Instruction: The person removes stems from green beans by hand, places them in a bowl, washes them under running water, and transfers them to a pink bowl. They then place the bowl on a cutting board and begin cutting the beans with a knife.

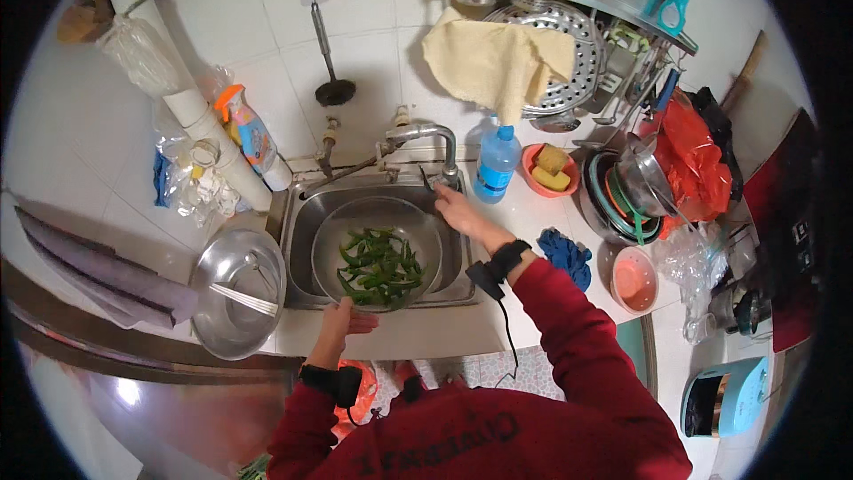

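Observation:
A wide metal basin (328,227) sits inside the stainless steel sink (296,213). Green chili peppers (380,270) lie heaped in it; whether there is water around them is hard to tell. My left hand (350,323) is by the basin's near rim at the sink's front edge, fingers extended and apart from the thumb, with nothing held. Over the sink's right back corner, my right hand (462,213) reaches to the spout end of the metal faucet (426,133). A thin dark piece (425,178) sticks up by its fingertips; what the fingers grip is unclear.
Left of the sink stands another metal basin (230,327) with white chopsticks (243,300) across it. To the right are a blue bottle (496,167), a bowl of sponges (550,170), a blue cloth (566,259), a pink basket (633,280) and stacked pots (603,203).

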`<move>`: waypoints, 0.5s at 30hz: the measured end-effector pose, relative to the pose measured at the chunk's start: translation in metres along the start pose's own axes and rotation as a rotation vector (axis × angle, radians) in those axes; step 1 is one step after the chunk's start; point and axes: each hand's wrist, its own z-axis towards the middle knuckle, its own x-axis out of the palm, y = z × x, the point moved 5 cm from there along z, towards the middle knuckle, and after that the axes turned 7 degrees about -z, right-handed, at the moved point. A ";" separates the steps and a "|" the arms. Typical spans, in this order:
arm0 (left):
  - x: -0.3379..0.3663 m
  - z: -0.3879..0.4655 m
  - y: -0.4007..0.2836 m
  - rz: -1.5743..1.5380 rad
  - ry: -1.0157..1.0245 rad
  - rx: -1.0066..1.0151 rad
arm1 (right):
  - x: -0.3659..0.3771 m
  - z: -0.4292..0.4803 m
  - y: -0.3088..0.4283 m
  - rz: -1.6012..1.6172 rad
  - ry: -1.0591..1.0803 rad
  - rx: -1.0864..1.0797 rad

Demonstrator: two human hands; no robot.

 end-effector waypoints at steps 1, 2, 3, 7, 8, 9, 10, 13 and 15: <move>-0.006 0.008 0.000 0.003 -0.017 -0.040 | 0.004 0.015 -0.003 0.030 0.004 0.023; -0.009 0.017 -0.002 -0.001 -0.016 -0.026 | 0.007 0.028 -0.005 -0.007 0.000 0.049; -0.012 0.027 -0.004 0.009 -0.031 -0.031 | 0.009 0.038 -0.009 -0.033 -0.008 0.098; -0.017 0.058 -0.006 0.056 -0.020 -0.055 | 0.016 0.064 -0.014 -0.109 -0.008 0.037; -0.017 0.065 -0.006 0.050 -0.016 -0.073 | 0.016 0.070 -0.014 -0.187 -0.055 0.007; -0.017 0.072 -0.006 0.040 -0.014 -0.085 | 0.015 0.077 -0.014 -0.268 -0.101 -0.031; -0.017 0.077 -0.004 0.003 -0.014 -0.110 | 0.016 0.085 -0.016 -0.283 -0.098 -0.015; -0.016 0.088 0.000 0.012 -0.008 -0.129 | 0.021 0.109 -0.023 -0.307 -0.049 0.006; -0.014 0.093 -0.001 0.003 0.009 -0.137 | 0.025 0.116 -0.028 -0.266 0.005 0.029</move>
